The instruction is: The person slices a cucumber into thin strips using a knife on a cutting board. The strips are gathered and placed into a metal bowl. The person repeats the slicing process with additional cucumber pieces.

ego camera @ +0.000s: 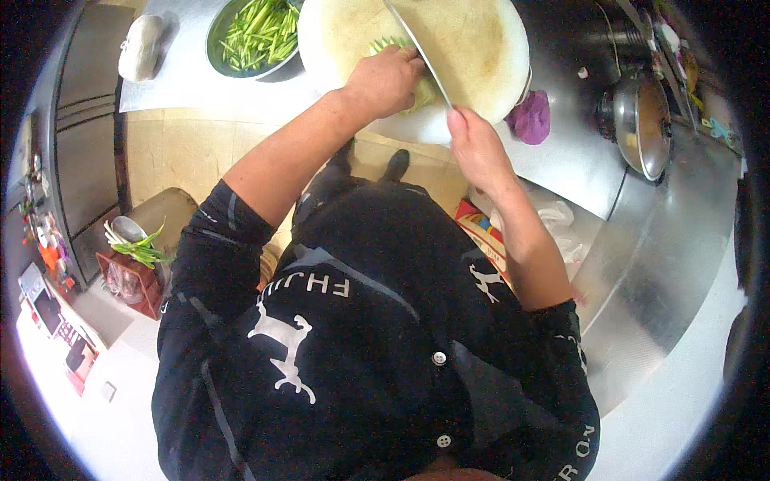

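Note:
My left hand [385, 79] presses down on a bunch of green vegetable [385, 44], perhaps celery or cabbage, which lies on a round pale cutting board [487, 45]. Its fingers are curled close beside the blade, and they cover much of the bunch. A large kitchen knife [426, 57] is held by its handle in my right hand [478, 147]. The blade slants up and away across the board, just right of my left fingers. To the left of the board stands a metal bowl [209, 45] of cut green vegetable strips [258, 36].
A white wrapped bundle [142, 48] lies on the counter at far left. Right of the board are a crumpled purple bag [530, 117] and a lidded pan [642, 126]. Below left, a red-brown crate [129, 279] stands near spring onions [139, 246].

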Motion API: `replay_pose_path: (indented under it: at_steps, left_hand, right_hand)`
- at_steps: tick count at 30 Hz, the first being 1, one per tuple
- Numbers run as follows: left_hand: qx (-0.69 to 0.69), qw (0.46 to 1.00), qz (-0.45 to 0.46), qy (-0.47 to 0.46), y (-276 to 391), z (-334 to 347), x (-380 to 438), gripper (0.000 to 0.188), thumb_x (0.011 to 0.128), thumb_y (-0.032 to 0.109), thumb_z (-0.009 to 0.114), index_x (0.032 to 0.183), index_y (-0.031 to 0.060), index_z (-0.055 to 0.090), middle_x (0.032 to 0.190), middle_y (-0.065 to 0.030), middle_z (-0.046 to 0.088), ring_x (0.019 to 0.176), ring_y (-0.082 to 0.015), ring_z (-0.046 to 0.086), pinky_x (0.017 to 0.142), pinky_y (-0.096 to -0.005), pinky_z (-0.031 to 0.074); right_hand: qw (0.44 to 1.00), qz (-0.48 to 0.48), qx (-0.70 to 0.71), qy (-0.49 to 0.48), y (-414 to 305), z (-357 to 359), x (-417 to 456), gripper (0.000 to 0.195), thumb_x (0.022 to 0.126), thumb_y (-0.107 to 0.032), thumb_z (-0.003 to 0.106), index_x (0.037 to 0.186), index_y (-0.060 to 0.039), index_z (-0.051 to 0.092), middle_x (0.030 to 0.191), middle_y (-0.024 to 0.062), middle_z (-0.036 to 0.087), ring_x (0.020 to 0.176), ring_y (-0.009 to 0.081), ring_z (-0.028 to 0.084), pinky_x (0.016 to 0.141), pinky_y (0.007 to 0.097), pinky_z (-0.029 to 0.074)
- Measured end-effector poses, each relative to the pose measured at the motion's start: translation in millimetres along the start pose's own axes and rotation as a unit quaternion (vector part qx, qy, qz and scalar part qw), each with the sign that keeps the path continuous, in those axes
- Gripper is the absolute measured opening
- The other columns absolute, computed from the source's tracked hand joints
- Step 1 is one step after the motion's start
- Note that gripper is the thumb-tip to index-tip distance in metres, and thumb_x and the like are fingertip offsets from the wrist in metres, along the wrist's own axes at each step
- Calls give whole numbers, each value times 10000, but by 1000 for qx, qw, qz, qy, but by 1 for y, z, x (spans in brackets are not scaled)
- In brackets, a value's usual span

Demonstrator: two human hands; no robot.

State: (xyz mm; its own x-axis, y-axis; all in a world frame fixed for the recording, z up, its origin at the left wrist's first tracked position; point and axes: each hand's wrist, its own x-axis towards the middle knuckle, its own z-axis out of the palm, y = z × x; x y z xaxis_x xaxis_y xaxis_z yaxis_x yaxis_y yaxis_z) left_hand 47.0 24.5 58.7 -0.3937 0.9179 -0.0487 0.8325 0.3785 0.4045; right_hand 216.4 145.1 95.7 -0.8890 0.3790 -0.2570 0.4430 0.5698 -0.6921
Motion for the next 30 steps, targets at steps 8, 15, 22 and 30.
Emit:
replay_pose_path:
  at_steps: [8,15,22,30]
  left_hand:
    - [-8,999,1,43,-6,10,-8,372,728,173,687,1075,51,629,1122,-90,592,1097,-281,576,860,-396,544]
    - [-13,997,28,67,-10,10,-4,365,728,177,689,1062,42,625,1092,-96,597,1068,-280,588,836,-394,550]
    - [-12,1000,-17,-10,-9,3,-8,488,744,204,722,1191,78,572,1240,-113,560,1177,-321,532,920,-417,517]
    - [-34,993,33,109,-14,19,-16,388,721,202,710,1056,34,609,1163,-98,582,1115,-282,556,895,-381,528]
  right_hand:
    - [993,73,74,-64,-18,-27,-2,348,1027,-331,414,949,-24,559,607,-6,454,491,99,426,462,282,359]
    - [999,5,46,-17,3,5,27,353,1028,-346,409,901,-42,535,611,-1,464,472,96,417,433,276,374]
    - [992,90,57,-70,-21,-21,4,421,1010,-351,406,948,30,573,851,234,600,798,380,583,737,441,451]
    - [992,73,77,-60,-16,-4,30,431,1015,-365,400,892,18,555,747,193,573,669,334,541,663,420,443]
